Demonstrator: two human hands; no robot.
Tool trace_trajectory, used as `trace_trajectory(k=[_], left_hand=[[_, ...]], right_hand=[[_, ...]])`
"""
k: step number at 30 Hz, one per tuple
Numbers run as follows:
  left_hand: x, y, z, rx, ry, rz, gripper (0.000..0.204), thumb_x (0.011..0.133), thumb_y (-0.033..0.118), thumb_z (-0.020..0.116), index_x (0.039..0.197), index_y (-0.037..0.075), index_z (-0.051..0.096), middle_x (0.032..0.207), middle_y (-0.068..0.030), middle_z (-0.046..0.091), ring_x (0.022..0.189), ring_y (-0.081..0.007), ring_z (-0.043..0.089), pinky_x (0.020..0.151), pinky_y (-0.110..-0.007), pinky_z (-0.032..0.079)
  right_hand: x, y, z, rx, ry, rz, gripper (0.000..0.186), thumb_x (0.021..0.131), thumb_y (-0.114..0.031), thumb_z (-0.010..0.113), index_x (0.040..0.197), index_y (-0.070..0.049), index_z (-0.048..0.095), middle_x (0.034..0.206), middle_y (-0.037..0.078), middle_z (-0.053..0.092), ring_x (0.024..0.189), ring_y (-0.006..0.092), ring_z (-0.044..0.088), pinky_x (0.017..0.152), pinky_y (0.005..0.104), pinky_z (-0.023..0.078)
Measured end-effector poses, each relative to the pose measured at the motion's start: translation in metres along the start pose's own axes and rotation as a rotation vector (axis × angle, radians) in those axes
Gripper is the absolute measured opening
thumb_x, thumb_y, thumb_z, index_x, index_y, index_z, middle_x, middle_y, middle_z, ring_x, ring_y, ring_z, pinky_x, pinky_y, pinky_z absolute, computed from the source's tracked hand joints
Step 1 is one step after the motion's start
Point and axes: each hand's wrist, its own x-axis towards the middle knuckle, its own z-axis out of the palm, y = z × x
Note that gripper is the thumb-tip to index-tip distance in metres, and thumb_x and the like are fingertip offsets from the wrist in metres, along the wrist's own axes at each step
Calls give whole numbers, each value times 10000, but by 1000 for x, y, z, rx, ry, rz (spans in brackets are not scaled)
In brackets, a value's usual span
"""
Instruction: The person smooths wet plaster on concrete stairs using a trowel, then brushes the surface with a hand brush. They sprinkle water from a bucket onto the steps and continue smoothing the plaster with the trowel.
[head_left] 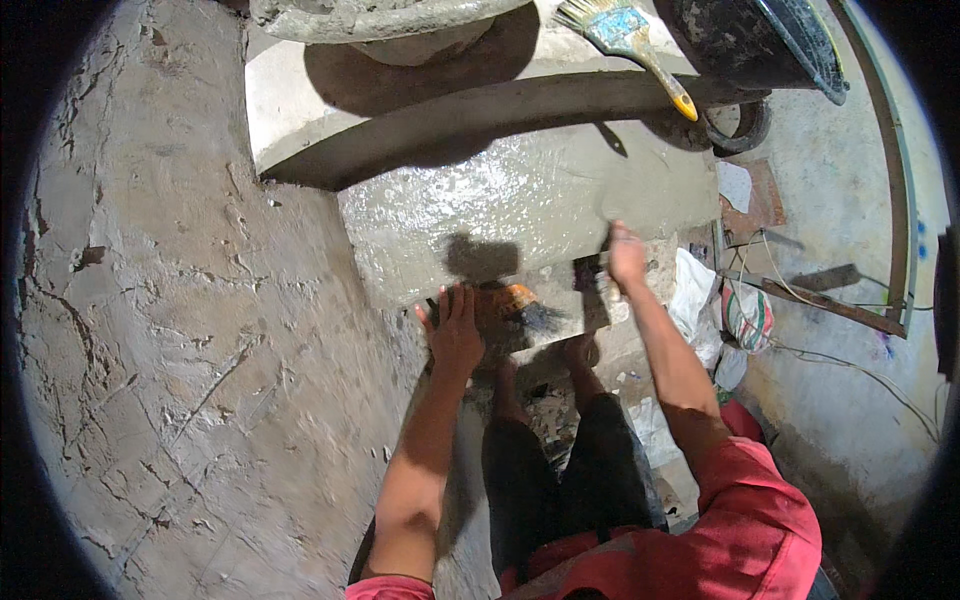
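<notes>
Wet grey cement [520,200] covers a wide step in front of me, shiny on its left and middle. My left hand [457,335] rests at the step's near edge, fingers spread and holding nothing. At the near right edge my right hand [627,258] is closed, its thumb side up. Something pale and narrow shows beside its fingers, but I cannot make out what it is. Between my hands, on the lower ledge, lies a brush [520,297] with an orange part and dark bristles, partly in shadow.
On the curved upper step [290,100] lies a paintbrush [630,45] with a yellow-tipped handle. A black bucket [750,45] stands at the far right, a cement-coated round rim [390,18] at the top. White sacks [692,305] and cables lie right; rough wall [190,300] rises left.
</notes>
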Motion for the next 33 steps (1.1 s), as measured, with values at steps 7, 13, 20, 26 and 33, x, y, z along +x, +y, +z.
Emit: trace_trajectory(k=[7,13,20,26,33], left_hand=[[-1,3,30,-140,135,0,713,897,188,563,1582,109,379,1673,-96,308,1558,-321,247,1167,-767,38],[-2,3,21,-83,129,-18,726,894,182,567,1589,112,369,1674,-76,313,1563,-317,235,1177,-762,8],[-1,8,0,-131,60,-63,786,858,186,607,1596,98,350,1679,-76,302,1552,-319,263,1182,-758,23],[-4,7,10,-62,-7,-42,775,863,180,605,1591,95,350,1660,-87,328,1548,-319,272,1167,-776,15],[-1,5,17,-117,57,-31,734,900,204,570,1592,111,342,1664,-88,306,1552,-307,251,1159,-777,37]], right_hand=[[-127,-99,187,-356,-469,-672,445,875,-316,685,1194,-7,652,1047,247,696,1019,439,684,894,531,552],[-60,-82,112,-643,-370,-633,316,939,-253,602,1137,-17,673,1086,274,697,1034,417,699,863,509,567],[20,-36,6,14,52,71,593,1083,-449,382,961,46,685,759,252,660,681,372,677,648,487,556],[-76,-79,190,-707,-43,-900,277,942,-252,586,987,11,661,807,191,695,692,327,702,619,473,561],[-114,-113,178,-679,-377,-922,259,945,-174,551,1122,-13,650,929,209,723,821,398,727,694,479,600]])
